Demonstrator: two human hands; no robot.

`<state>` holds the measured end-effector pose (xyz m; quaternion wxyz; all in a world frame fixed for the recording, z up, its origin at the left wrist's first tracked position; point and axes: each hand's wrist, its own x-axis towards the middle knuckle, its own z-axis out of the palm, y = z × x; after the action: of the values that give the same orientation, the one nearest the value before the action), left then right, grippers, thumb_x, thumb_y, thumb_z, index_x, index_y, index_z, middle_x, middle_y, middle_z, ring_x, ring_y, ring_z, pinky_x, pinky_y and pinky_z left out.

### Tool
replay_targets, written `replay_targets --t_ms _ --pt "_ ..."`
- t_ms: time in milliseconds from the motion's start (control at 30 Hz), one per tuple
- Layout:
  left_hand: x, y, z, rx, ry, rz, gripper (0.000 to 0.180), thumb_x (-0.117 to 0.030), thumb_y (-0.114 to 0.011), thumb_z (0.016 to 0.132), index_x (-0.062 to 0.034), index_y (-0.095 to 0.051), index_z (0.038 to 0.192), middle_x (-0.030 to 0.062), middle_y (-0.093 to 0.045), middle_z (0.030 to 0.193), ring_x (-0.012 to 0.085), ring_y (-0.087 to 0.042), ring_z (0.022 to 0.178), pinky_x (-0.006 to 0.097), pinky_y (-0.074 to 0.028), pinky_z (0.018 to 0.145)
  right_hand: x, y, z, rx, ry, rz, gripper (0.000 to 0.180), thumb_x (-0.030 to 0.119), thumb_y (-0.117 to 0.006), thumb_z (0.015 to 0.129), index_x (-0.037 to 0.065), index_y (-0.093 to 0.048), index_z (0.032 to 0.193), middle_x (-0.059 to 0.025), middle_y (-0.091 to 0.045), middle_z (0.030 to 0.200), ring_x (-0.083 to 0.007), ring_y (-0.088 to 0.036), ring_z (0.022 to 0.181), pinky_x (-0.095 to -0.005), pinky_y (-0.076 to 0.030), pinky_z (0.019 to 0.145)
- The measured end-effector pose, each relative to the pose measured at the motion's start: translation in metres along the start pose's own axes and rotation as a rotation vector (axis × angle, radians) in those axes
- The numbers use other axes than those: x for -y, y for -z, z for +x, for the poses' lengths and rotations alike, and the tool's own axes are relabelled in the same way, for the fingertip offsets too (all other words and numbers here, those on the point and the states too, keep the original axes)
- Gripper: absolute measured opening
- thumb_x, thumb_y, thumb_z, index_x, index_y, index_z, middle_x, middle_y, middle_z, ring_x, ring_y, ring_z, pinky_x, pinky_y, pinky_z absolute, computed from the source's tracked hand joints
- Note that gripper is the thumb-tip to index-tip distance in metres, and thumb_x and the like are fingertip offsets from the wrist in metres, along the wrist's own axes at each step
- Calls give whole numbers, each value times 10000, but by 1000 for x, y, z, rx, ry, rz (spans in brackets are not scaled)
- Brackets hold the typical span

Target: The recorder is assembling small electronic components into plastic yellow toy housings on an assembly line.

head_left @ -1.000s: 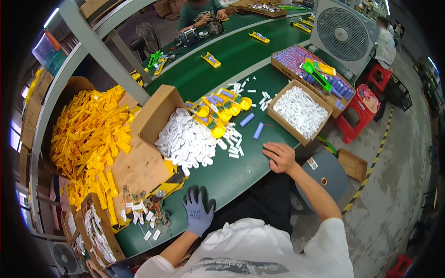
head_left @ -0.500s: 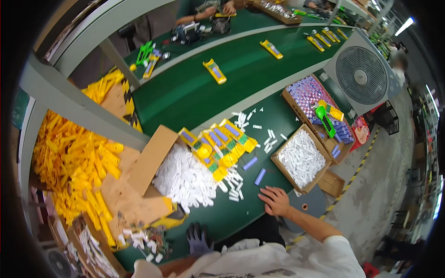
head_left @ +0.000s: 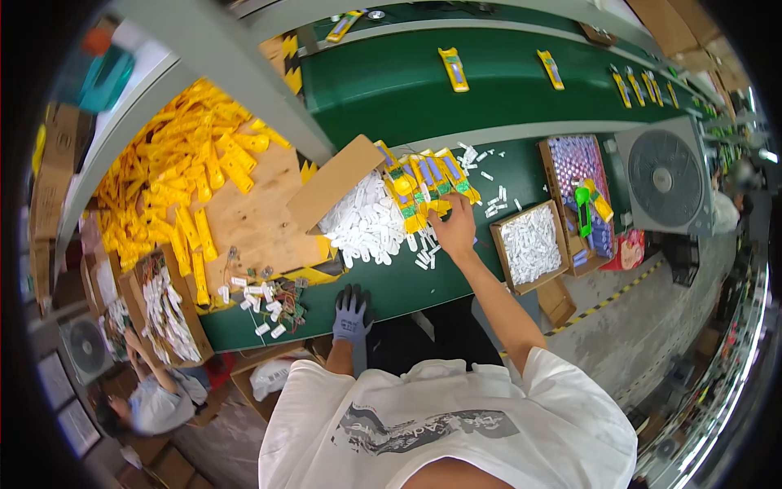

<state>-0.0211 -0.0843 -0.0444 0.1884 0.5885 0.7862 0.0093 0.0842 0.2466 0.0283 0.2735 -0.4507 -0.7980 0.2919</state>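
My right hand (head_left: 454, 224) reaches over the green bench to a cluster of yellow plastic casings (head_left: 405, 208). Its fingers are bent and pinched at the near edge of a casing; the fingertips are partly hidden. Purple cylindrical battery cells (head_left: 435, 169) and small green circuit boards (head_left: 410, 212) sit in these casings, with thin wires among them. My left hand (head_left: 352, 314), in a grey and black glove, lies flat at the bench's near edge with fingers stretched out, holding nothing. Beside the casings is a heap of small white plastic pieces (head_left: 366, 224), spilling from a tipped cardboard box (head_left: 338, 181).
At right stand a box of white pieces (head_left: 531, 244), a box of battery cells (head_left: 574, 159) with a green tool (head_left: 583, 213) on it, and a fan (head_left: 666, 175). Yellow casings (head_left: 175, 163) pile up at left. A conveyor (head_left: 383, 85) runs behind.
My right hand has moved from the bench's near edge, beside a loose purple cell, forward and left to the yellow casings. My left hand stays at the edge. The head view has shifted.
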Motion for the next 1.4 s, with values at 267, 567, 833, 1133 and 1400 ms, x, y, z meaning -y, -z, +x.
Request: replay_targets --t_ms 267,567,833,1133,1400 --pt "12 -7 -3 -202 -73 -146 607 -393 -565 830 -131 -432 1362 175 -337 1449 371 -300 1349 517 -250 1099 -7 -7 -3 134 135 -34 375 175 -697 796 -8 -568 1096 -202 -559 1119 -360 -516 1054 -424 -399 942" --pt "2 -20 -19 -439 -122 -210 568 -380 -571 825 -68 -480 1291 185 -388 1409 384 -351 1316 510 -287 1074 -32 60 -131 930 629 41 196 77 -621 825 16 -605 1010 -170 -560 965 -340 -558 916 -410 -461 795" --pt "8 -33 16 -542 -173 -75 521 -395 -514 870 -56 -497 1267 211 -418 1378 388 -380 1287 504 -303 1054 -56 26 -140 1171 928 -147 312 134 -689 745 81 -624 1046 -127 -551 963 -336 -529 921 -437 -427 801" --pt "12 -61 24 -764 -168 -111 561 -421 -598 827 -48 -523 1239 212 -445 1360 401 -408 1247 521 -301 1040 -51 18 -120 1428 799 -346 322 140 -667 760 85 -614 1073 -138 -544 993 -341 -545 947 -417 -460 815" --pt "6 -81 23 -789 -98 -88 616 -472 -639 783 -50 -547 1221 215 -479 1331 399 -428 1240 517 -309 1042 -48 38 -140 1761 1004 -663 317 182 -648 793 99 -599 1095 -148 -607 1024 -355 -605 932 -446 -494 789"
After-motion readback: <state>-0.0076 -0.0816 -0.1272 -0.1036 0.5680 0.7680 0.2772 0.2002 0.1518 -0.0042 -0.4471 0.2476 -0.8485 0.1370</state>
